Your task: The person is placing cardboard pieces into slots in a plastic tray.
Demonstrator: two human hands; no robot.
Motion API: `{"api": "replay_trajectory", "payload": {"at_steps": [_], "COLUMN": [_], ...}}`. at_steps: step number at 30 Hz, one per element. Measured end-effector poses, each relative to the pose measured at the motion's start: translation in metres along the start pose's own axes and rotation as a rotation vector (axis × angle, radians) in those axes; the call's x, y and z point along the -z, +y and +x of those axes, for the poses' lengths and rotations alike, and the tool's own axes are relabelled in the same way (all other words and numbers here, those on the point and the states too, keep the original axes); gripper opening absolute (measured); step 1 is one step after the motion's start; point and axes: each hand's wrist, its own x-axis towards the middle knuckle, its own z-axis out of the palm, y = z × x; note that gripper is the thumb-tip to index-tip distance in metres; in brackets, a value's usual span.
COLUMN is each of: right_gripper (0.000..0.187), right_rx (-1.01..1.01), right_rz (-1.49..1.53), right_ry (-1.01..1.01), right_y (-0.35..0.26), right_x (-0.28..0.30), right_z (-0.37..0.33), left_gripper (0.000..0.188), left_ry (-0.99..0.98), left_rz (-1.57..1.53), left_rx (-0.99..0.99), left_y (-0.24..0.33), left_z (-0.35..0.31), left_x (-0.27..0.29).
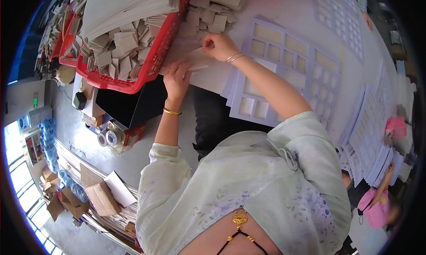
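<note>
Between my hands is a thin, pale board piece [198,60], tilted above the white table [208,80]. My left hand [176,76] grips its near left end, with the fingers closed over it. At the far right end my right hand [220,47] pinches it between thumb and curled fingers. Just beyond lies a loose pile of small pale board pieces [213,15]. A white frame panel with rectangular openings [274,35] lies on the table by my right forearm, stacked over other panels.
A red plastic basket [146,64] full of board offcuts stands left of my hands, with large sheets [128,11] on top. More lattice panels [368,131] are stacked at the right. A co-worker in pink [376,206] is at the far right. Tape rolls [111,137] sit lower left.
</note>
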Motion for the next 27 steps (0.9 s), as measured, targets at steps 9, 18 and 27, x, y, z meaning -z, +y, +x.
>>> {"api": "replay_trajectory", "payload": {"at_steps": [9,18,27], "right_gripper": [0.013,0.017,0.014], "right_rx": [-0.229,-0.453,-0.499], "right_rz": [0.485,0.529,0.598], "right_ry": [0.191,0.529,0.518], "right_y": [0.031,0.047,0.050], "right_x": [0.092,0.160,0.147], "right_z": [-0.063,-0.159,-0.189], "left_gripper": [0.024,0.016,0.019], "left_ry": [0.100,-0.530,-0.618], "left_rz": [-0.175,-0.642,-0.410], "left_rx": [0.192,0.103,-0.013], "left_y": [0.061,0.126,0.134], "left_z": [0.011,0.037,0.040], "left_x": [-0.008,-0.033,-0.059]}}
